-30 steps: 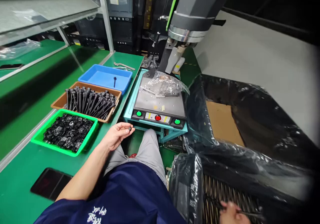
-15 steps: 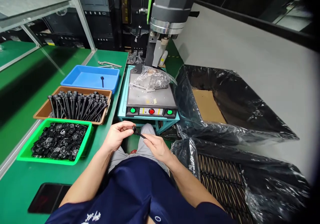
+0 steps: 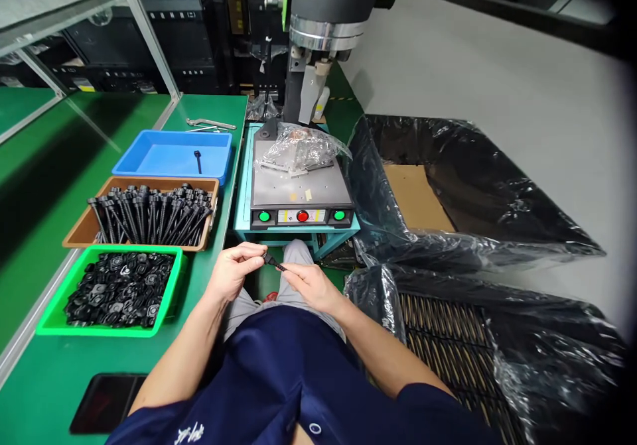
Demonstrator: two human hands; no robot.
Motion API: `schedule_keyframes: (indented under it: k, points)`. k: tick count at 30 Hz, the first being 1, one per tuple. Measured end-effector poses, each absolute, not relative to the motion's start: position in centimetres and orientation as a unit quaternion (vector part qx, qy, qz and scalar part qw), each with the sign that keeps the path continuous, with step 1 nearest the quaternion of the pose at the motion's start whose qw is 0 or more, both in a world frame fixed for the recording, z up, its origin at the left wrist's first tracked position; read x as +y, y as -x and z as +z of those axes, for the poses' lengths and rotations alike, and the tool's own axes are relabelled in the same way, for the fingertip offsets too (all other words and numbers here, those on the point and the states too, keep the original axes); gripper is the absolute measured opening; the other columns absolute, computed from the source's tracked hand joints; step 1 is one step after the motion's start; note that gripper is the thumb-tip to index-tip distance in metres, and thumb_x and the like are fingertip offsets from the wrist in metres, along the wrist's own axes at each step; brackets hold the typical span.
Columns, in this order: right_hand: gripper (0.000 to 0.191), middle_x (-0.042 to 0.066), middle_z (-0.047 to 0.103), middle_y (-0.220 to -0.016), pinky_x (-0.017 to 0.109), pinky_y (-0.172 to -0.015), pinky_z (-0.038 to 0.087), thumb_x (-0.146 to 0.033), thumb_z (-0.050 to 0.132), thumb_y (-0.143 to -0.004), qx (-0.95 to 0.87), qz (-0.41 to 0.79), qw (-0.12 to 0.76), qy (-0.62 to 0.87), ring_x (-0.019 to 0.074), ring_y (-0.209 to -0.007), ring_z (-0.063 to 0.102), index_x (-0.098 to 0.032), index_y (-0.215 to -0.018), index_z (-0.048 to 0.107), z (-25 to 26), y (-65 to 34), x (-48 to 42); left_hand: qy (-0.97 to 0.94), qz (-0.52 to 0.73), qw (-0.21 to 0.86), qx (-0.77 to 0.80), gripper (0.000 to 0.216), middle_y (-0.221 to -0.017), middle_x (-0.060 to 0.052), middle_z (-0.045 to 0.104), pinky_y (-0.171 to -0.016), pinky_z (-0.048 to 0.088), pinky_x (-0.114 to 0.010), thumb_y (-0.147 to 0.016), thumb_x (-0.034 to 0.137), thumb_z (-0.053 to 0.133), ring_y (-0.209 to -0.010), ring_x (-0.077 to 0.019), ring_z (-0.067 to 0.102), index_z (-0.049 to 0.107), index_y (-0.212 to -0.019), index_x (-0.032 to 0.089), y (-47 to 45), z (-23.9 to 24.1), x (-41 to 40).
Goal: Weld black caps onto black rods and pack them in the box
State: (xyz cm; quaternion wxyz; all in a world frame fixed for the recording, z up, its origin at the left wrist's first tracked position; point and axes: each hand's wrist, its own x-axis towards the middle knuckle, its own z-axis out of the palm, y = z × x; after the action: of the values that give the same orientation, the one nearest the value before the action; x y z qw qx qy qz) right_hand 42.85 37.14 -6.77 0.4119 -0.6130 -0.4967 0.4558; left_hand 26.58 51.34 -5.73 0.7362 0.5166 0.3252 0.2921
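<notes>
Above my lap, a black cable tie [image 3: 275,262] with a thick head and a ribbed strap is stretched between both hands. My left hand [image 3: 233,272] pinches it at the head end, with fingers and thumb closed. The strap end is gripped by my right hand [image 3: 312,287], whose fingers hide its tip. To the left stands a brown tray [image 3: 77,233] full of similar black cable ties. Nearer me, a green tray [image 3: 162,309] holds many small square black clips. One more tie lies in the blue tray [image 3: 164,156] behind.
Ahead is a press machine [image 3: 326,14] over a metal plate [image 3: 279,193] covered partly by plastic film, with green and red buttons in front. To the right, a lined box [image 3: 497,186] and a lined bin of ties [image 3: 442,339]. A phone [image 3: 107,402] and wrenches [image 3: 212,125] lie on the bench.
My view has shifted slightly. Both hands keep nearly the same place, and more of the cable tie now shows between them.
</notes>
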Motion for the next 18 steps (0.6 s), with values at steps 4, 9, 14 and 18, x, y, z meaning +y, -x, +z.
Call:
schedule_keyframes:
  k: [4,9,14,18]
  points:
    - [0.041,0.011,0.070,-0.099,0.033,-0.079,0.049,-0.041,0.040,-0.101,-0.543,0.298,0.438,0.652,0.0204,-0.086,0.063,-0.017,-0.121,0.066,-7.1,-42.1,37.6,-0.453,0.315,0.758,0.349,0.021,-0.091,-0.008,0.074,-0.088,0.052,-0.038,-0.054,0.023,0.089,-0.094,-0.0231,0.068,0.078,-0.071,0.020,-27.8,-5.8,51.2]
    - [0.043,0.006,0.063,-0.078,0.029,-0.062,0.047,-0.048,0.045,-0.097,-0.474,0.374,0.489,0.629,0.0167,-0.067,0.057,-0.017,-0.117,0.068,-7.9,-41.6,38.1,-0.407,0.327,0.771,0.365,0.023,-0.098,-0.008,0.074,-0.077,0.054,-0.034,-0.053,0.026,0.090,-0.094,-0.0222,0.068,0.077,-0.071,0.021,-28.4,-5.9,51.1]
    - [0.063,-0.008,0.036,-0.055,0.021,-0.041,0.019,-0.064,0.055,-0.087,-0.311,0.638,0.511,0.484,0.0055,-0.043,0.023,-0.010,-0.119,0.063,-8.3,-42.0,38.2,-0.392,0.306,0.795,0.346,0.019,-0.096,-0.005,0.074,-0.074,0.056,-0.030,-0.056,0.025,0.089,-0.087,-0.0175,0.068,0.076,-0.069,0.022,-28.8,-5.7,51.2]
    - [0.059,-0.008,0.037,-0.056,0.020,-0.043,0.020,-0.062,0.056,-0.087,-0.325,0.607,0.530,0.495,0.0055,-0.046,0.026,-0.009,-0.112,0.065,-8.3,-42.8,38.0,-0.386,0.283,0.808,0.344,0.020,-0.099,-0.004,0.074,-0.079,0.057,-0.032,-0.057,0.024,0.089,-0.090,-0.0178,0.069,0.076,-0.071,0.022,-29.4,-5.6,51.3]
